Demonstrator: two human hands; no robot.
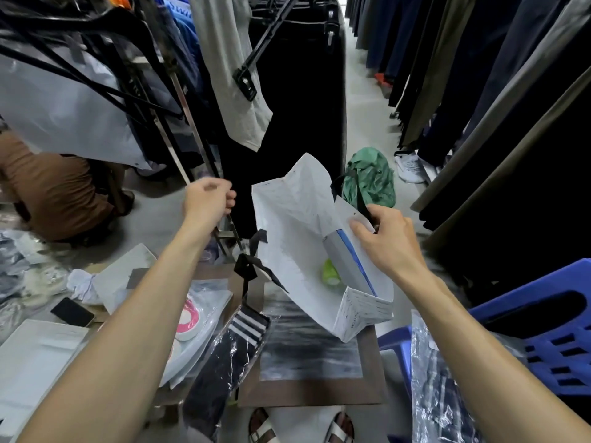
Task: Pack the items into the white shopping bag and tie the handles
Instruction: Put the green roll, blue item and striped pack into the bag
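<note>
The white shopping bag (287, 238), light and floppy, is held open at the table's far edge by the right hand (388, 241) pinching rim and black handle (363, 199); the left hand (208, 196) is loosely curled, empty.

Shopping bag (287, 225): white, black handles (358, 193), small dark print on folded side. Box (343, 260) inside bag: grey with blue stripe. Roll (331, 273) inside bag: lime green. Socks (246, 326): black, white stripes. Stool (543, 334): blue. Tape roll (188, 318): pink and white. Bundle on floor (369, 177): green.
</note>
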